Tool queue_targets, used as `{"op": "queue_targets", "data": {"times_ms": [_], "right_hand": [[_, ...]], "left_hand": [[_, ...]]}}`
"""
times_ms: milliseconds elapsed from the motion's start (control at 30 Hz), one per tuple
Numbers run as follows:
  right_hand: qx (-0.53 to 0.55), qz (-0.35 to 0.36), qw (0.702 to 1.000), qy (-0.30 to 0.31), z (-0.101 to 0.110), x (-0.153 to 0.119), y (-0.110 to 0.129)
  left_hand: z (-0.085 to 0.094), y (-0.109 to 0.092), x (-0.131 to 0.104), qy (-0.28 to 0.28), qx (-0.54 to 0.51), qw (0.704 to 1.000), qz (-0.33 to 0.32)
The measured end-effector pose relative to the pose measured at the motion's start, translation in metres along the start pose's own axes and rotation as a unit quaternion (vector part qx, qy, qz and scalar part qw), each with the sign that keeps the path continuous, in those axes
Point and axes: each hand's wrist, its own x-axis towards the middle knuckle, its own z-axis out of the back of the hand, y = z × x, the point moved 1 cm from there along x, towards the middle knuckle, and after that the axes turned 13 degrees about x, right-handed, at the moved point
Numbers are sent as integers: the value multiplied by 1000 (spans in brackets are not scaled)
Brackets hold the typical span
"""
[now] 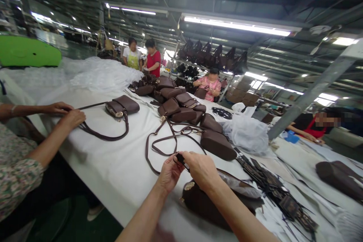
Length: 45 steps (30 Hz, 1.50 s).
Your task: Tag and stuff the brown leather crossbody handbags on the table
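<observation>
My left hand [170, 174] and my right hand [202, 169] come together over the front of the table, fingers closed on a small black piece [180, 158]. A thin dark loop hangs from it between them; whether it is a tag or a strap end I cannot tell. Beneath my right forearm lies a dark brown handbag [195, 200] with a round gold emblem and clear plastic at its opening. Brown straps [147, 151] curl over the cloth just beyond my hands. Right of the handbag, black tags with cords [269, 185] lie in a long heap.
Brown handbags [181, 102] are piled mid-table. At left, a co-worker's hands [66, 115] hold the strap of another brown bag [124, 106]. Clear plastic bags [99, 73] cover the far left; crumpled plastic [246, 132] lies right of the pile. A slanted metal post [309, 94] rises at right.
</observation>
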Motion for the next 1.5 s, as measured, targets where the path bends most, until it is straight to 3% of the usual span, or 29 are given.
{"op": "queue_targets", "data": {"times_ms": [200,367,467,533,600,667,733,767,833,900,1000,1067,1133,1233,1367,1433,1500], "right_hand": [[-11,-18,999,24,-6,9,19],[29,-8,999,24,-13,8,8],[52,16,998,-32,-4,-13,-11],[55,40,992,-107,4,-34,-28],[72,28,986,-149,8,-55,-50],[111,-20,986,-122,5,-72,-73],[139,-58,986,-74,-2,-83,-91],[142,-65,986,-58,-6,-87,-97],[139,-69,987,-51,-11,-91,-102],[137,-74,986,-59,-13,-93,-102],[137,-70,986,-63,-12,-98,-97],[136,-66,987,-59,-11,-103,-94],[134,-69,987,-58,-12,-109,-92],[138,-78,986,-60,-14,-117,-88],[174,-67,979,-80,-14,-121,-85],[206,-56,967,-138,-7,-121,-87],[215,-43,936,-275,8,-121,-92]], "left_hand": [[5,-5,0,6,82,997,-11],[-5,-29,-3,62,202,977,12],[-1,-51,-9,108,357,928,-12],[18,-70,-15,105,457,883,-27],[49,-93,-21,73,524,849,-19],[77,-114,-28,40,575,817,0],[88,-126,-36,99,627,770,61],[85,-126,-40,124,649,747,67],[63,-116,-46,158,679,716,47],[33,-93,-46,194,666,719,33],[-2,-46,-31,196,565,797,88],[-15,-22,-14,152,430,876,157],[-24,-10,6,113,328,917,195],[-45,-18,34,112,302,930,180],[-97,-59,55,173,327,919,140],[-131,-82,54,231,346,901,122],[-163,-104,46,326,388,857,98]]}}
